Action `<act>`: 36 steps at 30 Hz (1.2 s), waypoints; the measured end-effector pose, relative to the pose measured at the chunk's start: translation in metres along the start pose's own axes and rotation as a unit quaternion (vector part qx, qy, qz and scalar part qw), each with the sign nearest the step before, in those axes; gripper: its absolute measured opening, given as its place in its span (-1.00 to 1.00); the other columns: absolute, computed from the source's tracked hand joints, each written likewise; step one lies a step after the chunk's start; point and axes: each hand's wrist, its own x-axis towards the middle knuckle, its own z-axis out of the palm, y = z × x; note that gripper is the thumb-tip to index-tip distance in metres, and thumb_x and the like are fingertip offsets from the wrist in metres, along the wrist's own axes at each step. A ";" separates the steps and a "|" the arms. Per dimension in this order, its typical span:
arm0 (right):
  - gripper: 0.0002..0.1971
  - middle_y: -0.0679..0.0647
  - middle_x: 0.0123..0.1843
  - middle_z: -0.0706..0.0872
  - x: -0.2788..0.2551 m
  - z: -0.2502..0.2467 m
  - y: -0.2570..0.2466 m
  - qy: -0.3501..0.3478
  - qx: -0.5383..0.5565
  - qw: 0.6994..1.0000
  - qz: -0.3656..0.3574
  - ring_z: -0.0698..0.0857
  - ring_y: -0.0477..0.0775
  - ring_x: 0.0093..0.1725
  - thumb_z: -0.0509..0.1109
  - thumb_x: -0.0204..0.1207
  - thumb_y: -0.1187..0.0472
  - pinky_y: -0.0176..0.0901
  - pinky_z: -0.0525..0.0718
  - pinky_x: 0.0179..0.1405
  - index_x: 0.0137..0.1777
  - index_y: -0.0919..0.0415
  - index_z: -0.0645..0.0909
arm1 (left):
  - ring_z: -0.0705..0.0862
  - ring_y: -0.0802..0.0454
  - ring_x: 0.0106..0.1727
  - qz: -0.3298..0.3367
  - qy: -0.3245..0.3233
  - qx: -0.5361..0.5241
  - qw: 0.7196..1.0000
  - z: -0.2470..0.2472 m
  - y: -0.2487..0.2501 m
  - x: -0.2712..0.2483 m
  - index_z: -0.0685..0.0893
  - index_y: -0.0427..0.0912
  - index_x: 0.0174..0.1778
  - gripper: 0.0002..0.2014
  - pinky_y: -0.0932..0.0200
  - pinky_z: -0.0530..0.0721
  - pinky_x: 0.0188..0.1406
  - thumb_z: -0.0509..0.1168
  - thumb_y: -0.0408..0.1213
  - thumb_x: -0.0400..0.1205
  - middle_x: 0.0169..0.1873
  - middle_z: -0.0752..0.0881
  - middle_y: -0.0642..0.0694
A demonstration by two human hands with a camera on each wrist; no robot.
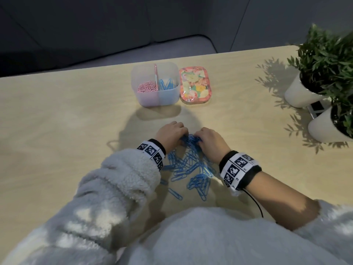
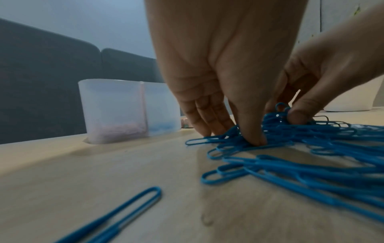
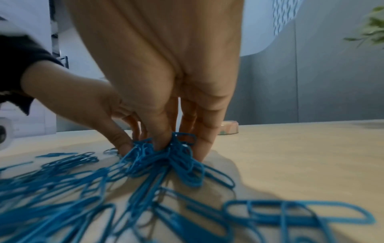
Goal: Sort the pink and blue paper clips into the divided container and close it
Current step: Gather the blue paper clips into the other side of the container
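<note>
A loose pile of blue paper clips (image 1: 191,167) lies on the wooden table in front of me. My left hand (image 1: 172,133) and right hand (image 1: 208,140) meet at the pile's far end, each pinching a bunch of clips between thumb and fingers. The left wrist view shows my left hand (image 2: 232,134) with its thumb pressed into the clips (image 2: 290,148). In the right wrist view, my right hand (image 3: 178,148) squeezes a raised bunch (image 3: 182,157). Behind stands the translucent divided container (image 1: 145,99), open, with pink clips (image 1: 147,87) on the left and blue clips (image 1: 168,84) on the right.
A floral lid (image 1: 195,84) lies flat just right of the container. Two white pots with green plants (image 1: 305,92) stand at the table's right edge. A single blue clip (image 2: 124,212) lies apart near my left wrist. A dark sofa sits beyond the far edge.
</note>
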 end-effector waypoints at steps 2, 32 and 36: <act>-0.76 0.28 0.11 0.67 0.003 -0.005 0.003 0.001 0.005 1.000 0.004 0.61 0.31 0.14 0.26 0.53 0.34 0.06 0.55 0.09 0.15 0.30 0.64 | 0.55 -0.20 0.17 -0.009 -0.003 -0.022 1.000 0.001 -0.003 -0.002 0.61 -0.25 0.18 -0.70 -0.07 0.55 0.10 0.29 -0.20 0.59 0.13 0.62 -0.23; -0.70 0.32 0.23 0.67 0.165 -0.105 -0.070 0.100 0.174 0.978 0.056 0.66 0.30 0.20 0.25 0.54 0.34 0.06 0.58 0.32 0.21 0.48 0.59 | 0.65 -0.04 -0.10 -0.139 0.232 -0.238 0.933 -0.085 -0.054 -0.002 0.73 -0.31 0.01 -0.80 0.26 0.47 -0.08 0.40 -0.36 0.50 -0.05 0.77 -0.23; -0.68 0.30 0.10 0.71 0.153 -0.110 -0.053 0.137 0.280 0.949 0.052 0.71 0.21 -0.07 0.11 0.50 0.41 0.14 0.72 0.13 0.11 0.39 0.66 | 0.59 -0.17 -0.19 -0.172 0.235 -0.250 0.924 -0.106 -0.067 0.034 0.71 -0.38 -0.12 -0.85 0.23 0.39 -0.21 0.43 -0.40 0.43 -0.34 0.69 -0.24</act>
